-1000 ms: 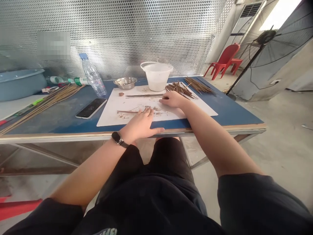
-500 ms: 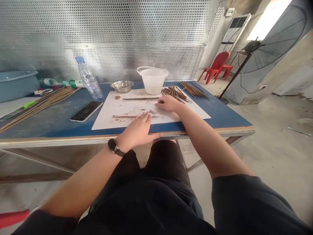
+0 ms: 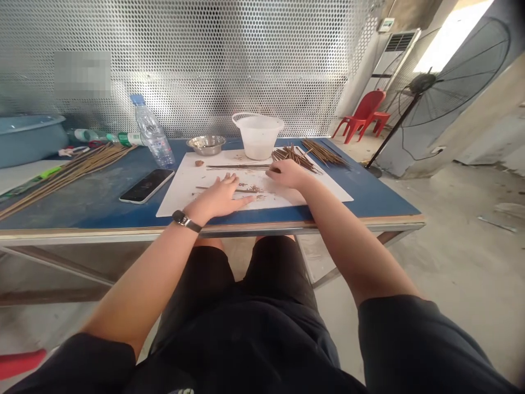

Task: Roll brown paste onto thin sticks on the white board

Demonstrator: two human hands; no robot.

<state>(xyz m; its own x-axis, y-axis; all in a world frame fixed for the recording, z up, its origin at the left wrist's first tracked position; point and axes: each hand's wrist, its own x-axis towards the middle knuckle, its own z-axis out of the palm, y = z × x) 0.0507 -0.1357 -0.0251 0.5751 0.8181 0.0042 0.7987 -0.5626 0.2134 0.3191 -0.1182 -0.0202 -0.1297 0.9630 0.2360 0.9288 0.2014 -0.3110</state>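
My left hand (image 3: 221,196) lies flat, fingers spread, over a thin brown stick (image 3: 246,191) on the white board (image 3: 176,200). Both ends of the stick show past the hand. My right hand (image 3: 287,174) rests on the board with its fingers curled closed; a bit of something dark shows at the fingers, too small to name. Just beyond the hands lie several thin dark sticks (image 3: 233,167) side by side. Brown crumbs (image 3: 256,187) are scattered between the hands. Behind my right hand is a pile of brown sticks (image 3: 297,157).
At the board's back edge stands a white plastic bucket (image 3: 259,137), with a metal bowl (image 3: 206,145) and a small brown lump (image 3: 199,163) to its left. Further left are a phone (image 3: 146,186), a water bottle (image 3: 153,137) and long sticks (image 3: 74,172). Another stick bundle (image 3: 324,151) lies right.
My left hand has slid forward and left, its fingers spreading wider, and the stick beneath it has shifted. My right hand stays closed in nearly the same place.
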